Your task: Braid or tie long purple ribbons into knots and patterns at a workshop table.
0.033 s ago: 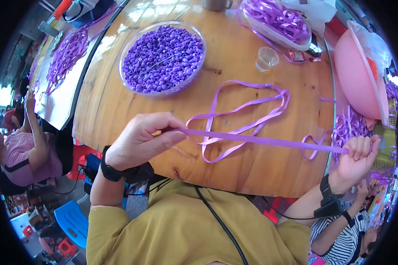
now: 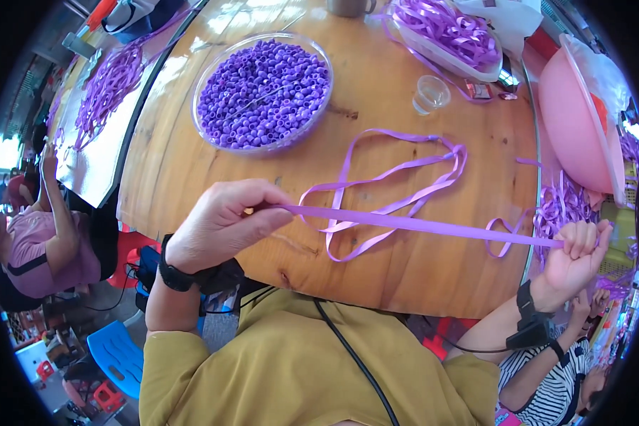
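A purple ribbon (image 2: pixel 412 223) is stretched taut between my two hands, low over the near part of the wooden table. My left hand (image 2: pixel 228 224) pinches one end between thumb and fingers. At the right, my right hand (image 2: pixel 576 254) is closed in a fist around the other end, beyond the table's edge. Beneath and behind the taut stretch, more purple ribbon (image 2: pixel 402 170) lies in loose loops on the wood, with a small knot or bead near its right end. Farther back on the left stands a clear round bowl (image 2: pixel 194 96) full of purple beads (image 2: pixel 263 96).
A small clear cup (image 2: pixel 431 95) stands right of the bowl. Behind it is a white tray (image 2: pixel 468 69) heaped with ribbon. A pink basin (image 2: pixel 579 117) stands at the right, with a ribbon pile (image 2: pixel 561 202) nearby. Other people sit left and right.
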Demonstrator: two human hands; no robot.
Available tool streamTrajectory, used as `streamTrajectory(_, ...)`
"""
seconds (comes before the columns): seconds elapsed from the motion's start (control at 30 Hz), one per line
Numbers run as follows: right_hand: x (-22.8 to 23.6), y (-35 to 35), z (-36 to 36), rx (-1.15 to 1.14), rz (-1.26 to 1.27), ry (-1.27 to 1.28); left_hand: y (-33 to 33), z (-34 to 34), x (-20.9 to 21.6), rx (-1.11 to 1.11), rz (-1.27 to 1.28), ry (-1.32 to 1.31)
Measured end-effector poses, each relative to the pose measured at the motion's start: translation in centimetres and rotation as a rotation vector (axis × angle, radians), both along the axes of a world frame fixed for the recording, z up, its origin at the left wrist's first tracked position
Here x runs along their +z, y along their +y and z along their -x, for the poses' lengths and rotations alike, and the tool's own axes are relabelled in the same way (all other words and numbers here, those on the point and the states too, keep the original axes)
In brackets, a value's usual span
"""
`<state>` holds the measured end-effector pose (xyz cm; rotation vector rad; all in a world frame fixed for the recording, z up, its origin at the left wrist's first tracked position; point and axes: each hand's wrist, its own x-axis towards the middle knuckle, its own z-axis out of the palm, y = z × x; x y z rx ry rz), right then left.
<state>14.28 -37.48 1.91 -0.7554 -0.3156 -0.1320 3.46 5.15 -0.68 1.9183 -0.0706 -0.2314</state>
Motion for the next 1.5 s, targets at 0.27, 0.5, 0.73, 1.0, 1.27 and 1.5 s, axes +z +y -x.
streamTrajectory(0.27,-1.2,-4.2,-0.7,-0.244,0.138,-0.032,2.9,1.5,-0.2,0.129,0.059,-0.067)
streamTrajectory(0.5,-1.5,-6.6,-0.7,-0.244,0.106,0.092,3.1,1.9,0.0,0.121,0.623,0.035)
streamTrajectory(0.73,-2.6,-3.2,-0.9,-0.509,0.333,0.154,2.3,1.9,0.7,0.102,0.666,0.027)
streamTrajectory(1.0,-2.8,-0.8,-0.6,-0.985,0.723,0.107,1.5,1.7,0.5,0.241,0.070,-0.201)
streamTrajectory(1.27,-3.4,6.3,0.6,-1.150,2.021,-0.264,-0.1,0.4,-0.1,0.106,-0.063,-0.276)
streamTrajectory(1.5,-2.2,21.2,6.9,0.638,0.795,0.096,-3.5,-0.4,0.6,-0.122,0.013,-0.323)
